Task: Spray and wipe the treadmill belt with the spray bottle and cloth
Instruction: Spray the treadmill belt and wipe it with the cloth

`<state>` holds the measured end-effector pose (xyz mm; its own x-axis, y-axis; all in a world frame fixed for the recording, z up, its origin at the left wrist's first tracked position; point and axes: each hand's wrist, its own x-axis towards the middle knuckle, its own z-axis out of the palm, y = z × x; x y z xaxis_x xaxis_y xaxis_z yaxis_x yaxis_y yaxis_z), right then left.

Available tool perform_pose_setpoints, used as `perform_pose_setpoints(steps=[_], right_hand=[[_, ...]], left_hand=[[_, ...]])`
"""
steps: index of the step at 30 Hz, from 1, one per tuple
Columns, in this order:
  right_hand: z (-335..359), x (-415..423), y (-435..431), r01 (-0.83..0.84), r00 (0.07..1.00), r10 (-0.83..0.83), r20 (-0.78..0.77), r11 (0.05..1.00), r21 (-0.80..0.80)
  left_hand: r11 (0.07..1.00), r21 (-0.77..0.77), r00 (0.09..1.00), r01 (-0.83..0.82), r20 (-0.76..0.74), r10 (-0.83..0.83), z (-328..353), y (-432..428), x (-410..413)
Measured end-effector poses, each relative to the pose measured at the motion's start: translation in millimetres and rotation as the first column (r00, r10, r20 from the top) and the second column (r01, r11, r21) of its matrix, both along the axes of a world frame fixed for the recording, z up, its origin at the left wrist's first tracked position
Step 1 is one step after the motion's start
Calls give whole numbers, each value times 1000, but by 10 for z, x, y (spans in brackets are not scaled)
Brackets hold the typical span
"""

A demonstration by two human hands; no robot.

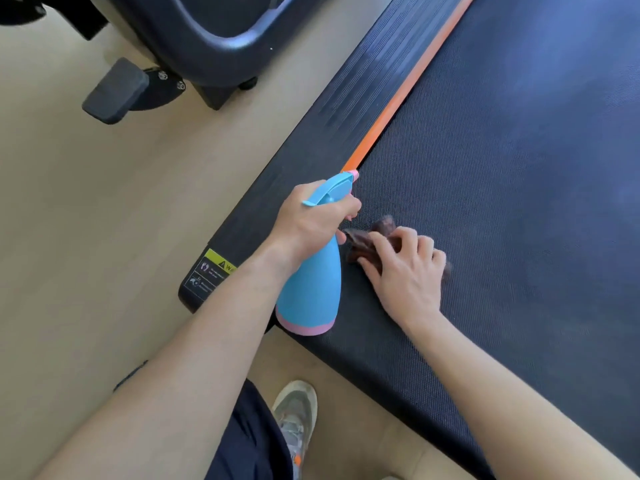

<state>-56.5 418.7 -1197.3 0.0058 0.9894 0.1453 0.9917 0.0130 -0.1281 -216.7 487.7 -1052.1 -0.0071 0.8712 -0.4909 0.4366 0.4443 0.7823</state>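
Belt [502, 174]: dark, filling twelve to four o'clock. Left hand [311, 226] wrapped round bottle [311, 285] neck, nozzle toward twelve; right hand [405, 271] curled on cloth [367, 237] at centre. Best sprayed ahead, then wiped flat, overlapping strokes.

A light blue spray bottle [313, 285] with a pink base band is tilted, nozzle aimed along the dark textured treadmill belt [502, 168]. A crumpled brown cloth [367, 237] lies on the belt just beside it.
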Motion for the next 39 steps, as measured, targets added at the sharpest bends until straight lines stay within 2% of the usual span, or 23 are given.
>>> perform_pose_setpoints(steps=[3, 9, 12, 16, 23, 32, 39], right_hand=[[-8, 3, -456, -19, 1000, 18, -15, 999, -35], [48, -93, -823, 133, 990, -138, -40, 985, -111], [44, -135, -937, 200, 976, -208, -69, 973, -113], [55, -169, -1179, 206, 972, -216, -89, 972, -110], [32, -460, -1411, 313, 943, -321, -91, 945, -90], [69, -771, -1475, 280, 948, -300, -102, 944, -172], [128, -753, -1505, 267, 945, -303, -120, 931, -248]], left_hand=[[998, 17, 998, 61, 14, -61, 46, -84, 48], [998, 14, 998, 54, -46, -53, 76, -387, 72], [997, -7, 992, 76, -99, -76, 61, -561, 4], [992, -26, 975, 125, -183, -128, 36, -795, -155], [991, -60, 988, 120, -92, -126, -174, -1058, -539], [985, -124, 985, 123, -109, -137, -359, -1347, -938], [992, -115, 990, 48, -127, -63, -492, -1563, -1031]])
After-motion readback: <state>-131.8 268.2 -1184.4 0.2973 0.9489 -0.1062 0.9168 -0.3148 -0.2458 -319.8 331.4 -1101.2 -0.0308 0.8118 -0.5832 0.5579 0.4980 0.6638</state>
